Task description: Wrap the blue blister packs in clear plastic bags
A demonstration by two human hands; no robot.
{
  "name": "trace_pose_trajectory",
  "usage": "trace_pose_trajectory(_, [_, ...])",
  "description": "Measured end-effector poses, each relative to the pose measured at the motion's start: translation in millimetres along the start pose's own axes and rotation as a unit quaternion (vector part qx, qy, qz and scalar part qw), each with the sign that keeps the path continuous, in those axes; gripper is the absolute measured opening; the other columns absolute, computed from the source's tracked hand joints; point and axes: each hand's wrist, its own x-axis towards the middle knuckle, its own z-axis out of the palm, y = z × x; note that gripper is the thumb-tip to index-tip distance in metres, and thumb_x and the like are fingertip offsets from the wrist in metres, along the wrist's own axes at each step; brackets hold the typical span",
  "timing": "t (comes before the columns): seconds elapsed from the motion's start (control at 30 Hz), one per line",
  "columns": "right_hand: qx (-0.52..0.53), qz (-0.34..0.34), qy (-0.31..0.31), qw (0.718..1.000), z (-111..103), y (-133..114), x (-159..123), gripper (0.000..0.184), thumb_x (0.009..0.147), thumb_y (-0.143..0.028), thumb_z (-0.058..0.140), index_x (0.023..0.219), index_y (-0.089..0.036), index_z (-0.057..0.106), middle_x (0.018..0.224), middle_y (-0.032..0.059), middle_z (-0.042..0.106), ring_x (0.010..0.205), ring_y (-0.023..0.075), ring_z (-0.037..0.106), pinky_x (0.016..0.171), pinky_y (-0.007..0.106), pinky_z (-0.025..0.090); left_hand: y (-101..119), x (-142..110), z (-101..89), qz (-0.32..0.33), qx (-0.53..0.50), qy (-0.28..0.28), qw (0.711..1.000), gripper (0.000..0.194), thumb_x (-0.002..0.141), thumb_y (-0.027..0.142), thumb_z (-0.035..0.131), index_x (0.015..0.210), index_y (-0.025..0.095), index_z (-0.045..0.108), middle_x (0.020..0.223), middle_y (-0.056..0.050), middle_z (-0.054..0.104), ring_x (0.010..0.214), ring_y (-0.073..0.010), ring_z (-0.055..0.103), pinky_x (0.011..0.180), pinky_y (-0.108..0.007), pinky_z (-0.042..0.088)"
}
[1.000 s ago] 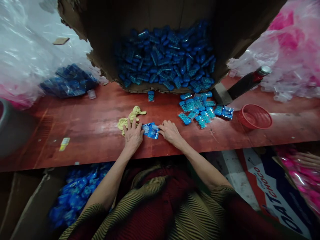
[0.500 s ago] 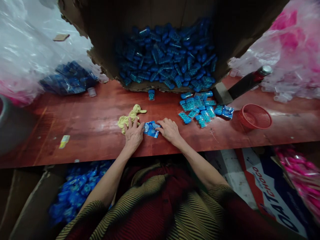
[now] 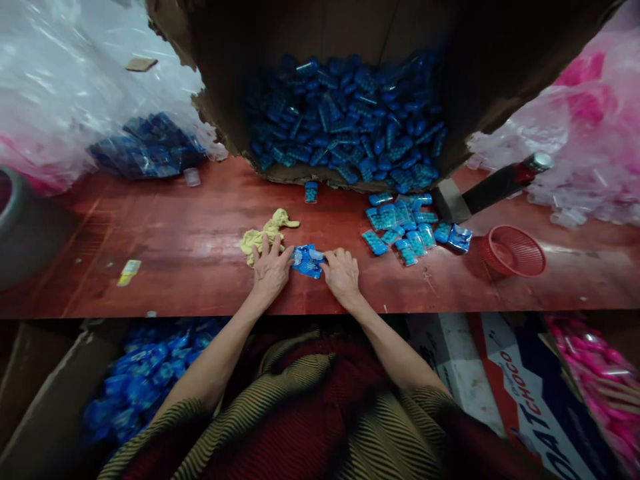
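A small blue plastic packet point(image 3: 307, 261) lies on the red wooden table point(image 3: 175, 267) near its front edge, between my two hands. My left hand point(image 3: 271, 268) rests flat with fingers spread, its thumb side touching the packet's left edge. My right hand point(image 3: 342, 274) has its fingers bent and pinched on the packet's right edge. A crumpled yellow cloth point(image 3: 267, 234) lies just beyond my left fingertips. Several loose blue packets point(image 3: 403, 225) lie to the right of my right hand.
A torn cardboard box point(image 3: 345, 113) full of blue packets stands at the back. A red basket point(image 3: 513, 251) and a dark red-capped bottle point(image 3: 493, 187) lie to the right. Plastic bags flank both sides. A box of blue packets point(image 3: 140, 380) sits below left, pink items point(image 3: 600, 380) below right.
Both hands stay on the blue packet and have shifted only slightly. The view has moved a little, so everything sits somewhat more to the right.
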Motion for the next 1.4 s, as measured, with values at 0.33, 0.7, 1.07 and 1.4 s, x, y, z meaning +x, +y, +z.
trace_pose_trajectory(0.33, [0.021, 0.003, -0.012, 1.000, 5, -20, -6, 0.019, 0.088, -0.032, 0.052, 0.101, -0.019, 0.056, 0.103, 0.0116, 0.058, 0.095, 0.0259, 0.050, 0.077, 0.036, 0.036, -3, -2, 3.4, 0.005, -0.013, 0.015, 1.000, 0.038, 0.089, 0.033, 0.041, 0.121, 0.026, 0.061, 0.143, -0.013, 0.043, 0.139, -0.0390, 0.017, 0.104, -0.066, 0.017])
trace_pose_trajectory(0.7, [0.057, -0.151, -0.017, 0.987, -11, 11, 9, 0.020, 0.094, -0.023, 0.039, 0.097, -0.020, 0.059, 0.095, 0.0062, 0.062, 0.090, 0.0202, 0.050, 0.079, 0.030, 0.032, 7, 0, -29.9, -0.028, -0.159, 0.049, 0.986, 0.044, 0.083, 0.036, 0.053, 0.122, 0.016, 0.056, 0.135, -0.015, 0.051, 0.134, -0.0338, 0.032, 0.105, -0.053, 0.026])
trace_pose_trajectory(1.07, [0.316, -0.197, 0.004, 0.928, -30, 3, 16, 0.020, 0.088, -0.020, 0.046, 0.105, -0.018, 0.057, 0.099, 0.0070, 0.063, 0.092, 0.0176, 0.055, 0.082, 0.031, 0.041, 36, -2, -27.1, -0.192, -0.662, -0.071, 0.721, 0.026, 0.059, 0.037, 0.071, 0.069, 0.016, 0.059, 0.064, 0.002, 0.061, 0.058, -0.0118, 0.056, 0.062, -0.027, 0.046])
trace_pose_trajectory(1.4, [0.701, 0.007, -0.111, 0.704, -10, -5, 31, 0.024, 0.068, -0.026, 0.062, 0.090, -0.020, 0.054, 0.075, -0.0027, 0.059, 0.067, 0.0101, 0.054, 0.067, 0.024, 0.046, 42, -8, -30.7, -0.268, -0.776, -0.061, 0.568, 0.048, 0.054, 0.033, 0.080, 0.093, 0.017, 0.057, 0.078, 0.001, 0.065, 0.065, -0.0118, 0.062, 0.065, -0.027, 0.050])
